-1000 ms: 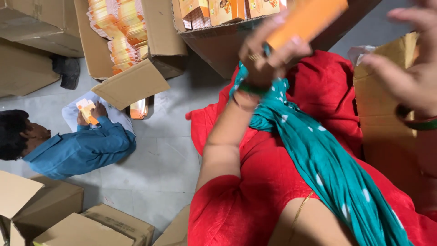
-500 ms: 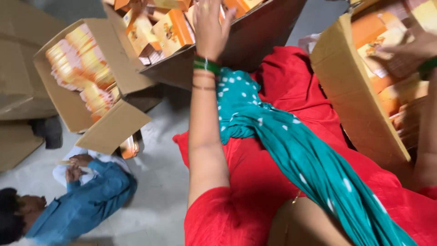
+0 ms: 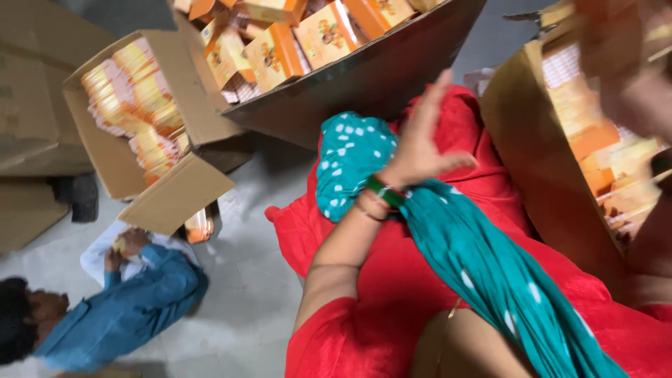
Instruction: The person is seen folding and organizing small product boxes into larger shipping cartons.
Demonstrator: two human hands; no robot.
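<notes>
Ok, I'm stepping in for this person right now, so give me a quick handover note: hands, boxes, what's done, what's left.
Left hand: open, empty, raised over the lap, touching no packet.
Right hand: blurred at the right-hand carton; grip unclear.
Small orange packets lie loose in the big carton ahead; stacked ones fill the open box on the left and part of the right-hand carton.
Loose packets remain to handle.

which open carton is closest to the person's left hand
The dark-sided carton of orange packets, just above the open left hand; the lighter flapped carton lies farther left, near the person in blue.
</notes>
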